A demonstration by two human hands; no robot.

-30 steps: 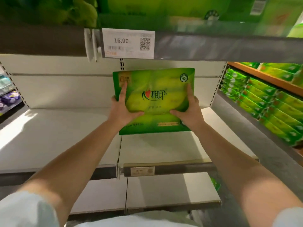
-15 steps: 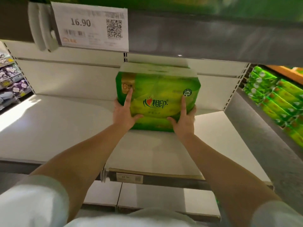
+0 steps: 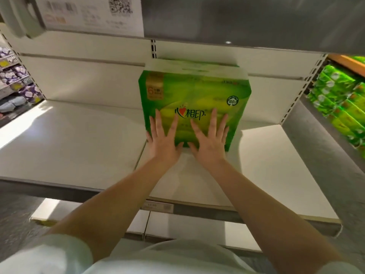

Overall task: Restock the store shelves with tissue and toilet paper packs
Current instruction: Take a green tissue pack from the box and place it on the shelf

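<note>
- Green tissue pack (image 3: 194, 99) stands upright on the white shelf (image 3: 79, 147), set deep toward the back panel (image 3: 88, 80), at roughly 12 o'clock from the viewer; its printed front faces the camera; its pale top face is visible.
- Left hand (image 3: 163, 142) lies flat against the lower front of the pack at about 7 o'clock on that face; fingers straight and spread, pressing, not curled round anything.
- Right hand (image 3: 210, 142) lies flat beside it at about 5 o'clock on the same face; fingers likewise straight and splayed; thumbs of both hands nearly meet at the pack's bottom edge.
- Both forearms reach in from 6 o'clock; pale sleeves show at the lower corners.
- Price label (image 3: 92, 15) hangs from the upper shelf edge (image 3: 246, 18) at 11 o'clock; print blurred; a smaller tag (image 3: 158, 206) sits on the front rail of the working shelf, unreadable.
- Stacked green packs (image 3: 339, 107) fill the neighbouring bay at 3 o'clock; purple-patterned goods (image 3: 17, 84) at 9 o'clock, well apart.
</note>
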